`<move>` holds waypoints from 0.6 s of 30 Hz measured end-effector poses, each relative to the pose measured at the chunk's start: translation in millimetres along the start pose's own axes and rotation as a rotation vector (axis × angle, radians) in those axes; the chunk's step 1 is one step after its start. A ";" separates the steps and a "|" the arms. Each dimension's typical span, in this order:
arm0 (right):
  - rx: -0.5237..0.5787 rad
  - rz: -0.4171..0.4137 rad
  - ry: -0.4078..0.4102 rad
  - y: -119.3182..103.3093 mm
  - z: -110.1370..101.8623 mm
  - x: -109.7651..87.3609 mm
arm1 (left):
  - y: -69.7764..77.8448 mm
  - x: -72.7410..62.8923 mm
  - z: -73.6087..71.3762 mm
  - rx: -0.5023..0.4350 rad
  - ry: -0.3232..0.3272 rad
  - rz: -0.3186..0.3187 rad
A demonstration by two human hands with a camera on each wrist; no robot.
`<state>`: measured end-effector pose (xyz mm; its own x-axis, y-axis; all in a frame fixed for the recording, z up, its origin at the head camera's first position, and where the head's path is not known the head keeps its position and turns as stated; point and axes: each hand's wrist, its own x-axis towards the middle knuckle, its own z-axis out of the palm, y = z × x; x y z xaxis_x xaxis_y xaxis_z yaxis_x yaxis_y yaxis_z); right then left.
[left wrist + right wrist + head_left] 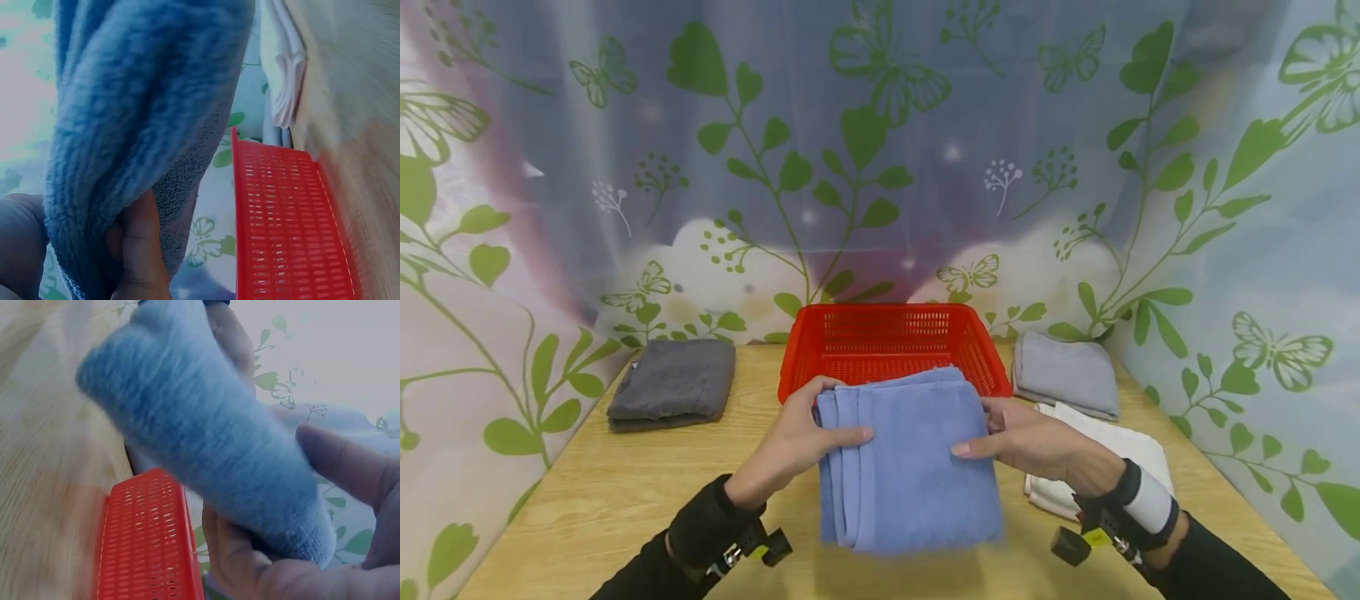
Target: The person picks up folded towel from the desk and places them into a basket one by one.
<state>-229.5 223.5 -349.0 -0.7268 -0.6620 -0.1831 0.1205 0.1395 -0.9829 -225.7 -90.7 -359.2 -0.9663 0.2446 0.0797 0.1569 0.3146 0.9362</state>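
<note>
A folded blue towel (925, 467) is held up over the table in front of the basket. My left hand (808, 433) grips its left edge, thumb on the near face and the other fingers behind. At the opposite edge my right hand (1037, 442) pinches it the same way. Close up in the left wrist view, the towel (144, 94) shows its thick folds with fingers tucked into them. In the right wrist view the towel (206, 431) lies between the thumb and the curled fingers. Behind it stands a red plastic basket (895, 311), partly hidden by the towel.
On the wooden table (685, 475), a dark grey folded towel (673, 383) lies at the left. A light grey folded towel (1066, 371) is right of the basket, with a white folded towel (1120, 442) nearer, partly behind my right hand. A patterned curtain (880, 167) surrounds the table.
</note>
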 end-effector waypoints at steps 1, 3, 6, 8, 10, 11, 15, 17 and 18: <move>0.005 0.007 0.016 -0.6 0.6 -0.5 | -0.2 2.5 -1.2 -0.022 -0.005 -0.014; 0.020 0.023 0.048 -1.6 1.6 -0.5 | -0.2 7.2 -3.3 -0.067 -0.017 -0.036; 0.055 0.044 0.115 -5.3 1.9 2.1 | -0.3 14.5 -6.5 -0.120 -0.018 -0.046; 0.070 0.051 0.162 -7.6 0.4 4.2 | -0.7 20.6 -7.3 -0.156 -0.016 -0.060; 0.086 0.048 0.193 -9.6 -2.0 6.0 | -0.8 27.2 -7.4 -0.200 -0.009 -0.081; 0.094 0.048 0.199 -10.3 -3.7 7.0 | -0.8 30.6 -7.4 -0.220 -0.006 -0.093; 0.091 0.036 0.190 -13.5 -9.7 10.6 | 0.5 43.1 -6.9 -0.233 0.037 -0.134; 0.086 0.025 0.205 -15.0 -12.7 13.8 | 2.0 48.3 -6.6 -0.213 0.064 -0.144; 0.085 0.020 0.222 -15.7 -14.5 15.7 | 3.0 50.7 -6.2 -0.213 0.079 -0.149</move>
<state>-252.7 221.6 -336.1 -0.8535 -0.4803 -0.2022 0.1860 0.0816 -0.9792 -275.6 -83.1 -350.2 -0.9898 0.1348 -0.0461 -0.0271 0.1395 0.9899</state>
